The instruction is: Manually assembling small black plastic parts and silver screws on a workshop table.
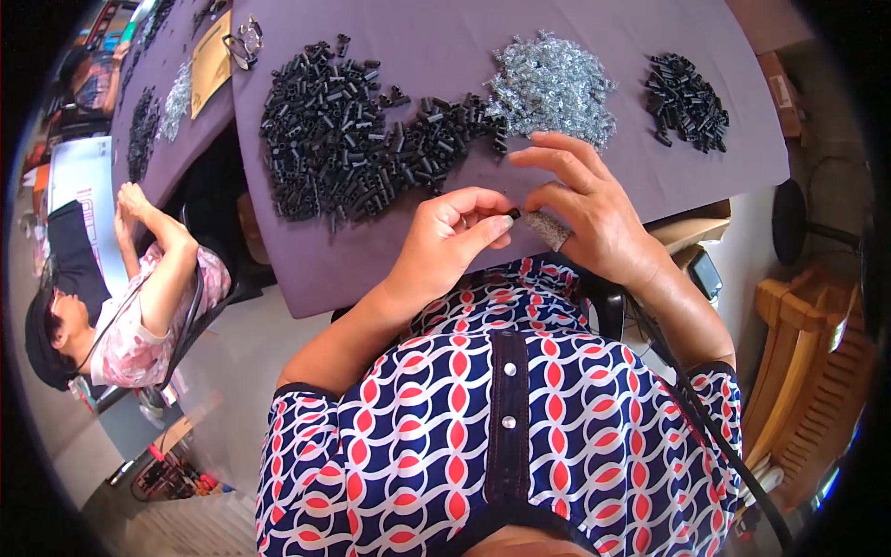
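Near the front edge of the cloth-covered table, my left hand [455, 237] pinches a small black plastic piece [513, 213] between thumb and fingertips. My right hand [585, 200] is close beside it on the right, its thumb and a bent finger drawn together at the piece while other fingers reach out above. Whatever those fingertips hold is too small to make out. A speckled grey wrap [548, 230] covers the right thumb. Beyond my hands lies a heap of small clear parts [552, 88]. To its left spreads a large pile of short black tubular pieces [325, 139].
A smaller pile of black pieces [687, 100] lies at the table's right. Eyeglasses [245, 42] and a yellow-brown envelope [212, 65] are at the far left. Another person [148, 297] sits at a neighbouring table on the left. A wooden chair [807, 362] stands at the right.
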Motion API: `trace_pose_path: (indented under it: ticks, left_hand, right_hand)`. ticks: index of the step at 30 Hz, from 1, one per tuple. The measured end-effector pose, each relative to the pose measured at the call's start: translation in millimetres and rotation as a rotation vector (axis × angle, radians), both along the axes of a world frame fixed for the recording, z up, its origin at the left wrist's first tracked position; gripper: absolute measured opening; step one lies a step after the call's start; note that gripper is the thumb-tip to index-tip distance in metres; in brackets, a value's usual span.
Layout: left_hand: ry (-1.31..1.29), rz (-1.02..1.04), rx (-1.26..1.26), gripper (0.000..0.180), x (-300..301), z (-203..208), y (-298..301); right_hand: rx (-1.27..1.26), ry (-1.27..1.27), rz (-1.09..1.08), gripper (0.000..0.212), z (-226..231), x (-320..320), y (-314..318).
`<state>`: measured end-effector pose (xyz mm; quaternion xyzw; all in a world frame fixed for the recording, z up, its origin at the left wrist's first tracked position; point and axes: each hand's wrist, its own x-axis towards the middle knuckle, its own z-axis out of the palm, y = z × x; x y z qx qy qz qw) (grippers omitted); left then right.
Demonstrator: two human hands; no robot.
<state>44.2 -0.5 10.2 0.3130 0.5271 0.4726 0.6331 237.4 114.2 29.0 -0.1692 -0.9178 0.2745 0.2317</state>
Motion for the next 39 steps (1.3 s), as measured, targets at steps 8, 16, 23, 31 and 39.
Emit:
trace_pose_path:
  ticks: [8, 16, 23, 31, 39]
  left_hand:
    - [0.067, -0.002, 0.016, 0.018, -0.6, -1.9, -1.1]
    - [0.037, -0.038, 0.008, 0.017, 3.8, -0.7, 0.9]
    - [-0.095, -0.222, -0.062, 0.016, -3.4, 10.6, -2.3]
    - [-0.243, -0.208, -0.046, 0.015, -12.2, 3.1, -8.1]
    - [-0.289, 0.003, -0.027, 0.016, -18.0, -7.3, -10.4]
  right_hand:
    - [-0.047, -0.007, 0.027, 0.035, 2.3, 1.4, -0.5]
    - [-0.076, -0.011, 0.034, 0.030, 3.3, -1.9, -2.4]
    - [-0.556, -0.021, 0.141, 0.032, 0.2, 7.5, 2.3]
    - [-1.324, 0.178, 0.201, 0.021, -6.7, -0.5, 8.9]
    - [0.221, -0.125, -0.092, 0.018, -24.3, -45.2, 18.7]
